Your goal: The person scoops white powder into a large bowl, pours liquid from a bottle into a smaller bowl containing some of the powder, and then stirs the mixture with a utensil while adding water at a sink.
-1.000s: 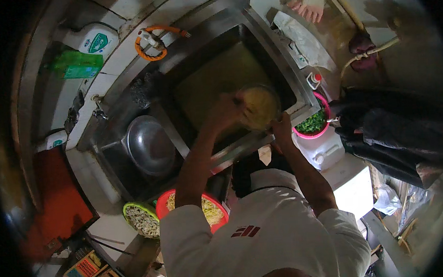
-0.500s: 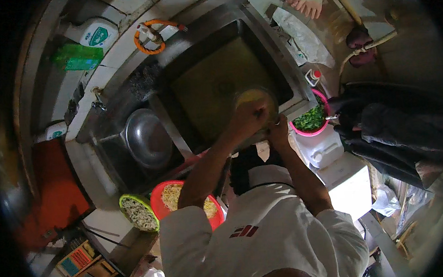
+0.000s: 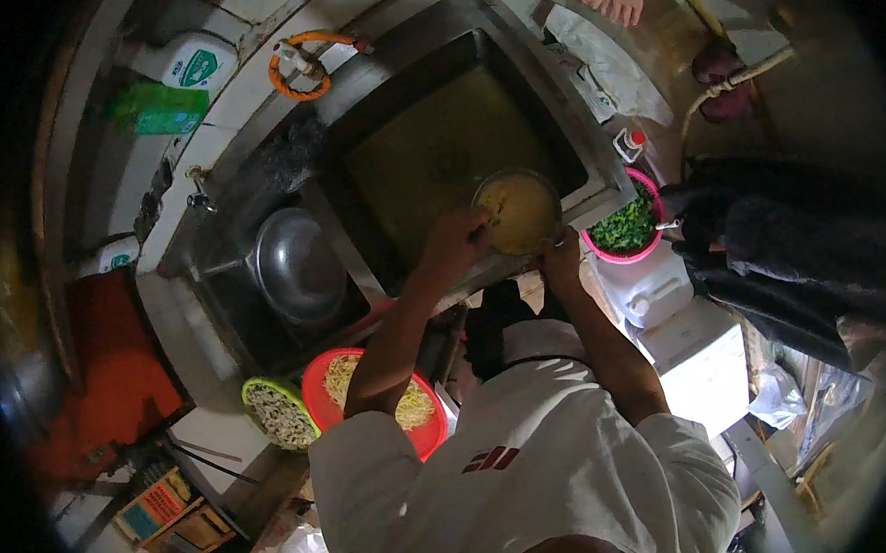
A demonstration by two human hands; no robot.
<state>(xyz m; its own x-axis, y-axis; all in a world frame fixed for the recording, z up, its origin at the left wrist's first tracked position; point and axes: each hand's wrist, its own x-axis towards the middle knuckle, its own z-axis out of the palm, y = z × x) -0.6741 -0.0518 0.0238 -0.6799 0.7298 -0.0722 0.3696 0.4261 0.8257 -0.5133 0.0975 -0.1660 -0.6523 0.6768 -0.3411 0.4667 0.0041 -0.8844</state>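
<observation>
Over the near right edge of the large sink basin point(image 3: 397, 164) is a round metal bowl point(image 3: 522, 212) with something yellowish inside. My right hand point(image 3: 560, 257) is closed on its near right rim. At the bowl's left rim is my left hand point(image 3: 456, 241), its fingers drawn together; what they hold, if anything, is too dark to make out. Murky, brownish water seems to cover the bottom of the basin. To the left, an upturned-looking metal bowl point(image 3: 300, 264) lies in the smaller basin.
A red basin point(image 3: 320, 408) of pale yellow strips and a green basin point(image 3: 305, 392) of chopped pieces stand near left. On the right are a pink basin point(image 3: 656, 187) of green leaves and a white jug point(image 3: 654, 295). An orange hose point(image 3: 274, 80) loops at the tap.
My left hand has moved left from above the bowl to its left rim, uncovering the yellowish contents. My right hand stays at the bowl's near right side.
</observation>
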